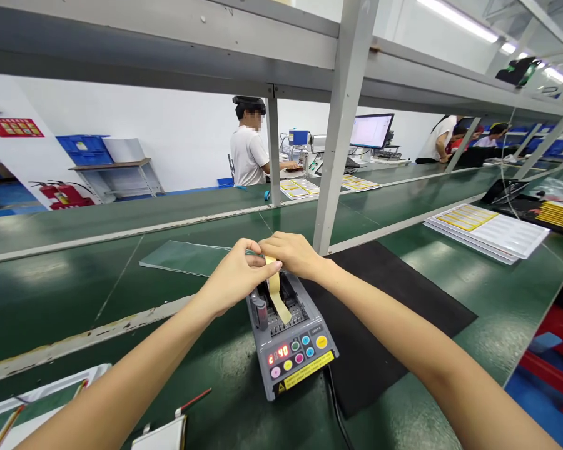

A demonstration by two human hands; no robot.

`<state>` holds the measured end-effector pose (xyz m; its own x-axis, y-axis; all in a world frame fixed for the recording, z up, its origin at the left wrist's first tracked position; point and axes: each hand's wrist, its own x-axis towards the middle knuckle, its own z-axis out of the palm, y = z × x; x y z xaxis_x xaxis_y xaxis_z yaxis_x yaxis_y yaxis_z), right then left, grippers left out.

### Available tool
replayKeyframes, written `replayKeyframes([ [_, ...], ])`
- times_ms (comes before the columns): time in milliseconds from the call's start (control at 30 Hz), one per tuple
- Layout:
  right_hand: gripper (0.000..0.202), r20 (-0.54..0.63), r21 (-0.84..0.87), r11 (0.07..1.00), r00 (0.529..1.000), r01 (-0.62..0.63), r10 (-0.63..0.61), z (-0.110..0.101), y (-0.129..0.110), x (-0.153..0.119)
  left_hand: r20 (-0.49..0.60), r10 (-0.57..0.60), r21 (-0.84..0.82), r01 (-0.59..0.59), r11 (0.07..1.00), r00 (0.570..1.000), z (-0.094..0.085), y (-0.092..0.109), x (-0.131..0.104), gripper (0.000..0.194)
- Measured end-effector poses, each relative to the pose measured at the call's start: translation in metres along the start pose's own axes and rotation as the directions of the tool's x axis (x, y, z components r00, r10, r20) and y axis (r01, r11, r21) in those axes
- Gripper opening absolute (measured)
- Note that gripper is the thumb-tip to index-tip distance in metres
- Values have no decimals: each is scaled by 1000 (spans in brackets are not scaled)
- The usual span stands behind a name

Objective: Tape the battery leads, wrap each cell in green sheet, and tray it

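Closest, at the bottom edge, a flat silvery pouch (162, 437) with a red wire (197, 399), lying on the green bench (228, 375). Just beyond, on the same bench, the grey tape dispenser (265, 347), red digits lit, a black cable (334, 400) trailing at its right. Looks rigid and fairly weighty; best lifted, in all likelihood, by both grey side walls, away from the slotted bed. Within the dispenser, the yellowish tape (275, 294), curving down from the fingers to that bed. Seems light, thin and limp, likely tacky on one face, quick to curl or crease; best taken by its edges, with little pressure. At the tape's upper end, the left hand (234, 275), thumb laid across it, and the right hand (291, 253), fingers curled over the top. Clamped on it or merely resting there: cannot tell, with fingertips partly hidden. To the right, a black mat (385, 300); behind the left hand, a see-through sheet (181, 257). Farther, past the grey post (342, 125), a person in a white shirt (248, 153), near a lit monitor (371, 130)
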<state>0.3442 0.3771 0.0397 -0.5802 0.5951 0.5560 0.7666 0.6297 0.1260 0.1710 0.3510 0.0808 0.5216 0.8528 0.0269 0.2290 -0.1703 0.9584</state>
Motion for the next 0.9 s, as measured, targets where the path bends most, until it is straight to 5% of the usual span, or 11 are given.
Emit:
replayKeyframes([
  [200,13,-23,20,996,996,-85,86,-8,-5,1,-26,37,-131,-40,991,999,1,0,6,34],
  [300,33,-63,140,977,983,-160,170,-18,-12,0,-63,55,-194,-66,979,997,-2,5,6,37],
  [400,37,-79,334,871,910,-360,407,-32,-18,-10,-98,37,-242,-60,968,995,-5,9,7,43],
  [467,19,53,438,762,859,-478,508,-42,-19,-21,-94,27,-252,-50,966,995,-6,10,7,46],
  [600,15,354,560,663,867,-497,351,-55,-20,-39,-56,40,-264,-53,963,998,-4,8,5,46],
  [900,8,397,617,549,825,-564,402,-33,-39,-52,-25,41,-263,-46,964,999,0,4,5,40],
])
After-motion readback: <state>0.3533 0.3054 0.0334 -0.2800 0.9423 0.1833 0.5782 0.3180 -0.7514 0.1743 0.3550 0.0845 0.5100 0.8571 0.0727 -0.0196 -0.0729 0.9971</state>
